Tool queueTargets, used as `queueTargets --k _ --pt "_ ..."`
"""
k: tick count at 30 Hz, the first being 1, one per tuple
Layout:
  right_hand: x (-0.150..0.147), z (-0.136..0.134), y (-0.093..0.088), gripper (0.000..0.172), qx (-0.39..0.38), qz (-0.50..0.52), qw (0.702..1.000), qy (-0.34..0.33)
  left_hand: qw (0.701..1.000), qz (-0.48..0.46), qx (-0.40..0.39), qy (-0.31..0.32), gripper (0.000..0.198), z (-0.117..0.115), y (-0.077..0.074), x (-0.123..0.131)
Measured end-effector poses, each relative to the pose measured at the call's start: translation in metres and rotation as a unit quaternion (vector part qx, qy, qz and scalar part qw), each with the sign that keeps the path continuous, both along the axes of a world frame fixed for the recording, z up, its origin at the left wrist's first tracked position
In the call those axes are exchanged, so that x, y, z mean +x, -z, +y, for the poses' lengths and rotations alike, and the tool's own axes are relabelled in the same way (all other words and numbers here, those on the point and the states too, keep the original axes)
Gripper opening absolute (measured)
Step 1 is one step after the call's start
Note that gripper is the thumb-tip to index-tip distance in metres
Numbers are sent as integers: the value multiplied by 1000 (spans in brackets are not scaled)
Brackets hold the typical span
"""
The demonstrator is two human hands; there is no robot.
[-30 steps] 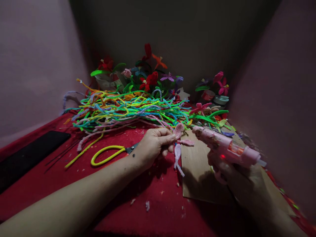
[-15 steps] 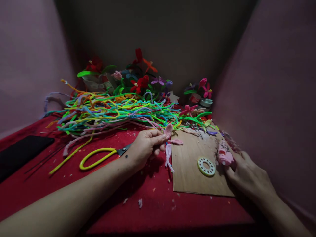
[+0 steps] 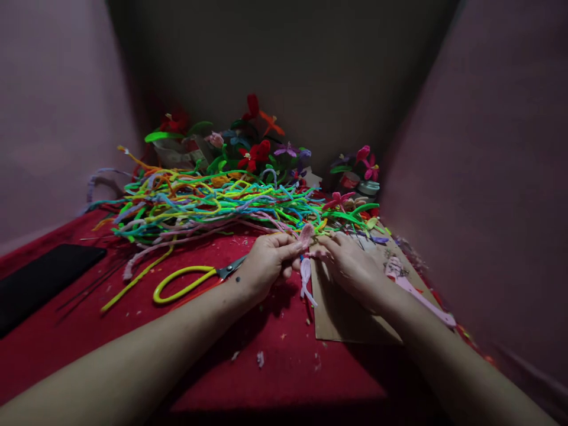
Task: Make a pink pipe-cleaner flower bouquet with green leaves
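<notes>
My left hand (image 3: 268, 263) pinches a small pink pipe-cleaner piece (image 3: 306, 267) with looped petals, held just above the red cloth. My right hand (image 3: 350, 266) has come in from the right and its fingertips pinch the same pink piece at its right petal. Both hands meet at the left edge of a brown cardboard sheet (image 3: 337, 313). A pink glue gun (image 3: 399, 275) lies on the cardboard to the right of my right hand, with its white cord trailing off.
A big heap of coloured pipe cleaners (image 3: 213, 201) lies behind the hands. Finished pipe-cleaner flowers (image 3: 252, 148) stand at the back. Yellow-handled scissors (image 3: 190, 281) lie left of my left hand. A black flat object (image 3: 39, 281) sits at far left.
My right hand put the pink glue gun down on the cardboard, then moved left to the pink piece in my left hand. The left hand stayed put.
</notes>
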State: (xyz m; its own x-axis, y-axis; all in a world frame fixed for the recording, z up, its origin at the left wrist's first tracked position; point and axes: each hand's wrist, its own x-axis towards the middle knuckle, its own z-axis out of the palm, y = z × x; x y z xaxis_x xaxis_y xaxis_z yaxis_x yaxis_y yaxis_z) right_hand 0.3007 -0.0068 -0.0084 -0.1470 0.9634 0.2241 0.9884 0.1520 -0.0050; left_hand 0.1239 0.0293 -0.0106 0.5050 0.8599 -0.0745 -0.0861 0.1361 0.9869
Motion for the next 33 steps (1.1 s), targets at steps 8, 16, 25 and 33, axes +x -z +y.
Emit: queueTargets --k 8,16,25,33 --pt "6 20 14 22 15 115 993 8 999 -36 0 -15 24 1 0 -1" --pt "-10 -6 -12 17 -108 620 771 -94 995 -96 -20 -17 20 3 5 1" --pt "-13 -2 2 13 -102 708 698 -49 992 -101 -76 5 16 0 9 4" --pt "-17 -8 5 3 19 686 723 -80 979 -178 -103 14 18 -5 6 5"
